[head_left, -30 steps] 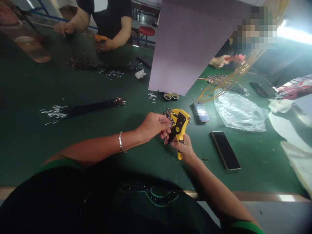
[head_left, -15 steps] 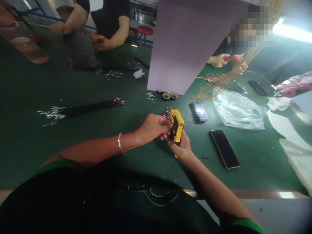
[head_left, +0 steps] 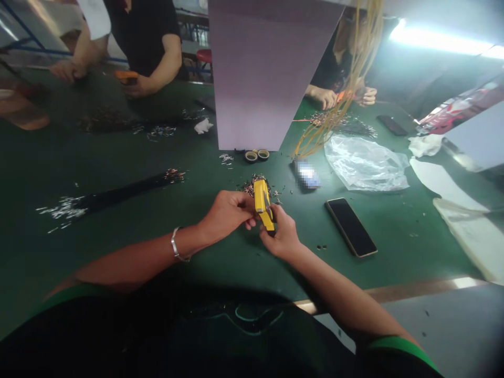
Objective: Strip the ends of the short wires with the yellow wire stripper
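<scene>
My right hand (head_left: pixel 281 236) grips the handle of a yellow and black wire stripper (head_left: pixel 262 205), which stands edge-on. My left hand (head_left: pixel 226 212) is closed against the tool's head, and its fingers hide whatever they pinch. Just behind the tool lies a small heap of cut wire pieces (head_left: pixel 254 185) on the green work mat (head_left: pixel 157 257). A long bundle of black wires (head_left: pixel 118 190) with bare metal ends lies to the left of my hands.
A smartphone (head_left: pixel 350 227) and a plastic bag (head_left: pixel 364 165) lie to the right. Tape rolls (head_left: pixel 255 155) sit at the foot of a pale upright board (head_left: pixel 252 73). Yellow wires (head_left: pixel 334 94) hang beyond it. Co-workers' hands (head_left: pixel 136 86) work across the table.
The stripper has turned from showing its black face to standing edge-on between my hands. The whole view has shifted left and tilted slightly.
</scene>
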`<state>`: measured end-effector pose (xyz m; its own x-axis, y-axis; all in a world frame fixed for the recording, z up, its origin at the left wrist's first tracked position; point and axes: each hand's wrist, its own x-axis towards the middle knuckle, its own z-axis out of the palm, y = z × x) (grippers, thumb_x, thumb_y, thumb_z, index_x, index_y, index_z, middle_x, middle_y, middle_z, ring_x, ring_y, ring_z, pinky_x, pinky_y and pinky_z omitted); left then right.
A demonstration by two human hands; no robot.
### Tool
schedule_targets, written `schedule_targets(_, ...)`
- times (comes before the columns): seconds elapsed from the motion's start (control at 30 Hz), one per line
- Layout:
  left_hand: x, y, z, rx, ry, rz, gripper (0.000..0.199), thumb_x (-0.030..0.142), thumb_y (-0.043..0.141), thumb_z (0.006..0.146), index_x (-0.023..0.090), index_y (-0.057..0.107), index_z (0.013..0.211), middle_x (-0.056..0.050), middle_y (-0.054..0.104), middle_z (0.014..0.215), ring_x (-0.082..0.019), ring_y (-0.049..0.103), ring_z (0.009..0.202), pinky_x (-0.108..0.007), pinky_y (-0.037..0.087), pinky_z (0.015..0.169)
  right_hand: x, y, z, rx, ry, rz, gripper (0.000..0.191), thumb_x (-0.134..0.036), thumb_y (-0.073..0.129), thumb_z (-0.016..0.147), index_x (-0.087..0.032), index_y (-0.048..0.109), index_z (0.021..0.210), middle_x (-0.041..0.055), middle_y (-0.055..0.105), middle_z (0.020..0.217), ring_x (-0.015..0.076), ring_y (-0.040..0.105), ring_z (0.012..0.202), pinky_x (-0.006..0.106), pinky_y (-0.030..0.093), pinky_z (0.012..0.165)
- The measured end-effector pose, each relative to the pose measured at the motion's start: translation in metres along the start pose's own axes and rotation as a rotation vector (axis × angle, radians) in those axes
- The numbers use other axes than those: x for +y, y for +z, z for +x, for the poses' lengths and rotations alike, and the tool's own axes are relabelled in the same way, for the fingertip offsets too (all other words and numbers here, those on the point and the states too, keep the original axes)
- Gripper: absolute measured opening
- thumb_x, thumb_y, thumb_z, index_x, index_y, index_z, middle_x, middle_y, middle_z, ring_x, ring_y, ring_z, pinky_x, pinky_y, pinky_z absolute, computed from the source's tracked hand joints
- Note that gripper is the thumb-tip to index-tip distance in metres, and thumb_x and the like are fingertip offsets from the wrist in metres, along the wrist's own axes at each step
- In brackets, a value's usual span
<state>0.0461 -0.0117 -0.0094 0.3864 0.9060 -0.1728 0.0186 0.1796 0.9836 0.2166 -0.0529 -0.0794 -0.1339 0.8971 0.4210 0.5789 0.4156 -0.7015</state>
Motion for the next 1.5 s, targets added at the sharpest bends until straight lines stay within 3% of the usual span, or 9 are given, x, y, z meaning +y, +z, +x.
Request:
schedule_targets(0.27, -0.008, -0.004, 0.002, -0.016, 0.058, 0.034, 0.007, 0.017, 0.07, 0.07, 0.015, 0.066, 0.064, 0.0, 0.066, 0.058, -0.008, 0.058, 0.049, -0.023, 0.051, 0.052, -0.003, -0.001, 0.002, 0.019, -0.063, -0.068, 0.023, -0.018, 0.054, 0.069, -0.024, 0.044, 0.089, -0.0002, 0.05, 0.069, 0.0168, 0.047, 0.056, 0.031, 0.039, 0.055)
schedule_targets(0.57, -0.008, -0.005, 0.003, -0.025, 0.072, 0.02, 0.008, 0.018, 0.069, 0.07, 0.015, 0.065, 0.063, 0.001, 0.063, 0.054, -0.007, 0.057, 0.047, -0.022, 0.049, 0.051, -0.003, 0.0, 0.001, 0.04, -0.072, -0.077, 0.02, -0.018, 0.053, 0.069, -0.025, 0.038, 0.08, -0.0026, 0.044, 0.062, 0.0152, 0.041, 0.052, 0.03, 0.034, 0.053)
schedule_targets(1.17, -0.018, -0.007, 0.009, -0.025, 0.064, 0.017, 0.005, 0.011, 0.063, 0.068, 0.013, 0.068, 0.067, 0.0, 0.064, 0.055, -0.008, 0.058, 0.046, -0.021, 0.049, 0.048, 0.007, 0.0, 0.003, 0.026, -0.151, -0.209, 0.012, -0.02, 0.052, 0.072, -0.021, 0.046, 0.082, -0.0011, 0.051, 0.061, 0.0164, 0.05, 0.052, 0.029, 0.036, 0.055)
schedule_targets(1.5, -0.015, -0.005, 0.008, -0.024, 0.051, -0.013, 0.006, 0.01, 0.063, 0.067, 0.013, 0.069, 0.066, 0.0, 0.064, 0.054, -0.008, 0.057, 0.044, -0.021, 0.049, 0.046, 0.005, -0.001, 0.005, 0.053, -0.188, -0.239, 0.013, -0.019, 0.052, 0.071, -0.024, 0.041, 0.075, -0.0008, 0.049, 0.06, 0.0166, 0.047, 0.053, 0.029, 0.035, 0.053)
